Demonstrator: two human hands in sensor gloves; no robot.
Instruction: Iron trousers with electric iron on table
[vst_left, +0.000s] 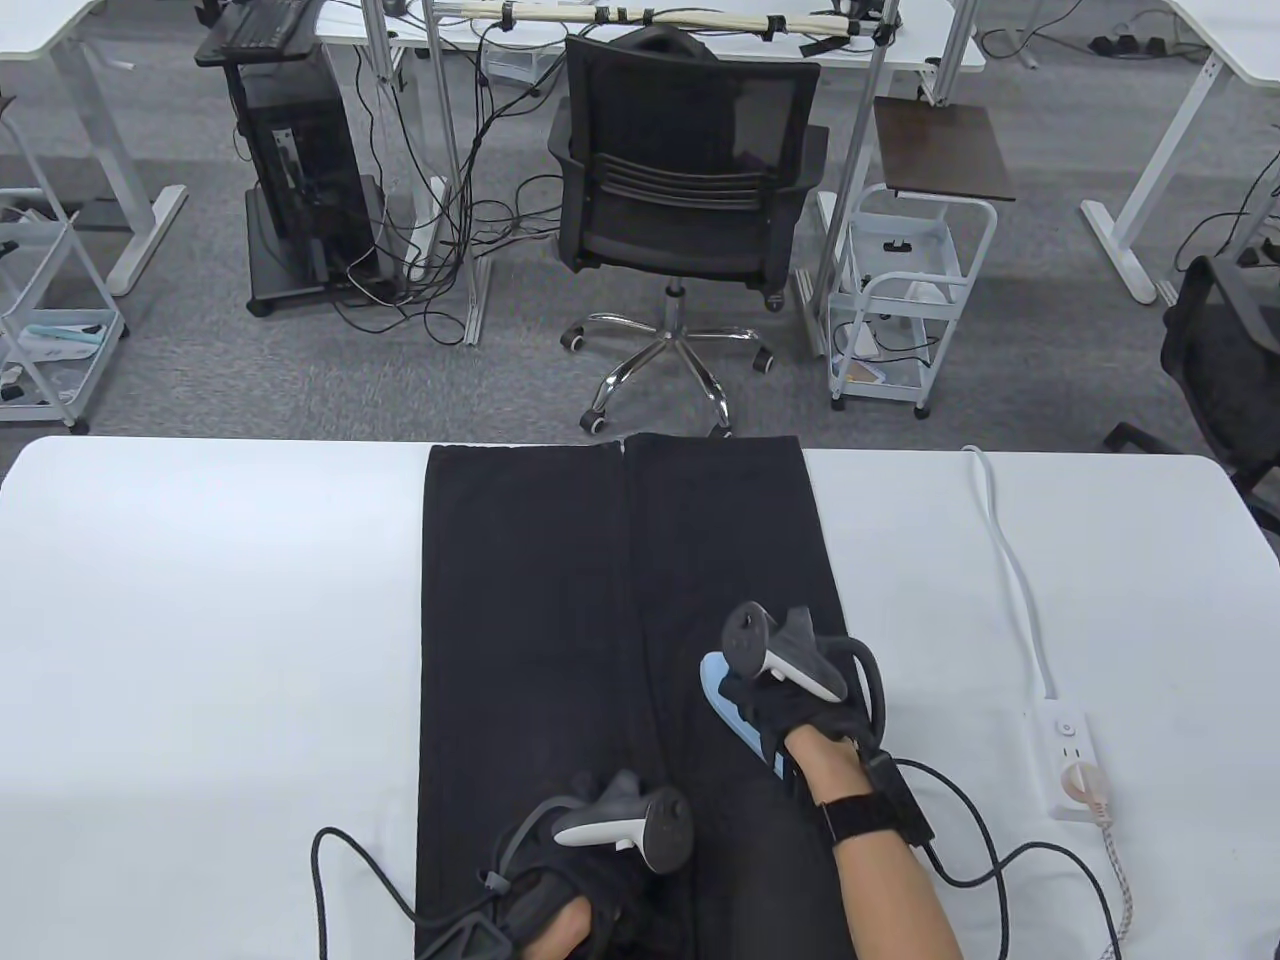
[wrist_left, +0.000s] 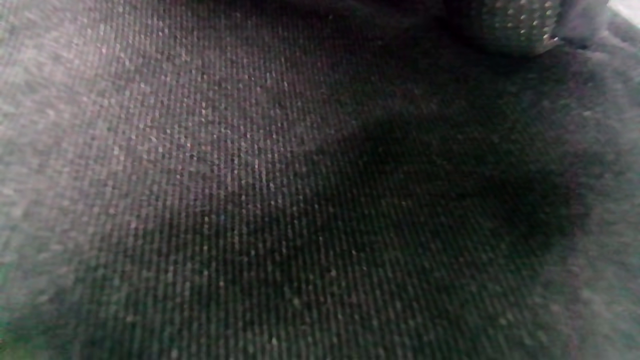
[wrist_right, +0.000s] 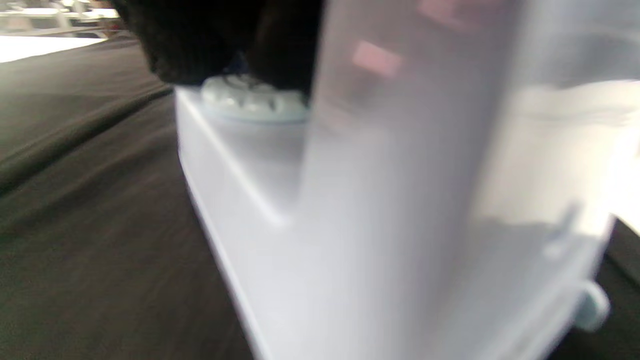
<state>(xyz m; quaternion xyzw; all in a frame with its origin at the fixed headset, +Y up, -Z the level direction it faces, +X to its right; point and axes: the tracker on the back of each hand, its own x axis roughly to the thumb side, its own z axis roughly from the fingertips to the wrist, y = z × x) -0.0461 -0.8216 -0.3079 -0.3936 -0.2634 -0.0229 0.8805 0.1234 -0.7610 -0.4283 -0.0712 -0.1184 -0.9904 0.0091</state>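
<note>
Clearly one pair of black trousers (vst_left: 610, 640) spread flat along the white tabletop (vst_left: 200, 620), both legs side by side, hems at the far edge. One light blue and white iron (vst_left: 735, 715) standing flat on the right leg, directly under the right hand (vst_left: 800, 705). Right grip closed around the iron's handle, fingers wrapped over it, one tracker on the back of the hand. From the right wrist view, blurred: iron body (wrist_right: 380, 210) filling most of the picture, gloved fingertips (wrist_right: 220, 45) at the top touching a round ribbed dial, dark cloth (wrist_right: 90, 210) lying to the left of the iron.

Left hand (vst_left: 590, 880) resting on the trousers near the waist end, to the left of the right grip and closer to the near edge, also with one tracker on its back. Left grip: cannot tell whether fingers are spread or curled, hidden under tracker and glove. From the left wrist view, only close woven black fabric (wrist_left: 250, 190) and a shadow, with a small piece of glove at the top right.

To the right of the right grip, one white power strip (vst_left: 1068, 755) on the tabletop, one plug in it, one braided cord leaving toward the near edge, one white cable running to the far edge. Beyond the tabletop, one black office chair (vst_left: 680, 190) on the grey floor.
</note>
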